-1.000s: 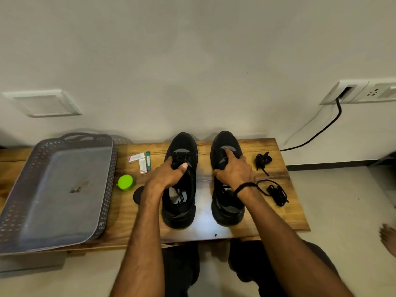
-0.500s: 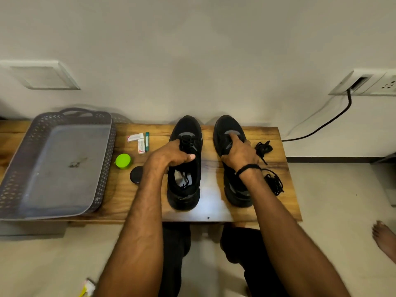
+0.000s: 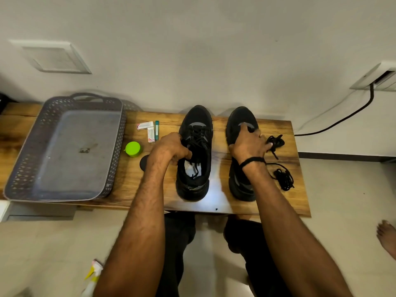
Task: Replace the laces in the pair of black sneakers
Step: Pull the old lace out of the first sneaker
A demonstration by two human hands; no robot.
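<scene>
**Sneakers held side by side on wooden worktop [image 3: 214, 202]**

Both black shoes stand upright at the middle of the worktop, toes pointing at the far wall, with a strip of bare wood between them. The left sneaker [image 3: 201, 133] is threaded with black laces, and their loose ends hang down into its opening. The left hand [image 3: 171, 148] grips this shoe at the left edge of the collar, fingers curled down into the opening.

The right hand [image 3: 248, 144] lies across the top of the right sneaker [image 3: 235, 129]. Its thumb is on the left side and its fingers wrap over the right side, so it clasps the shoe, with one finger stretched toward the toe. A black band [image 3: 251, 161] circles that wrist. The hand hides the eyelets of this shoe.

Just to the right of that sneaker lie two loose tangles of black lace. The far lace bundle [image 3: 276, 142] is beside the fingertips, and the near lace bundle [image 3: 284, 179] is close to the worktop's right edge.

To the left of the shoes sit a green lid [image 3: 132, 148], a black round object [image 3: 143, 162] partly behind the left forearm, two small white boxes [image 3: 145, 125] and a teal tube [image 3: 157, 130]. A grey perforated tray [image 3: 116, 151] fills the left end. A black cable [image 3: 342, 118] runs from a wall socket [image 3: 383, 78] at the far right.
</scene>
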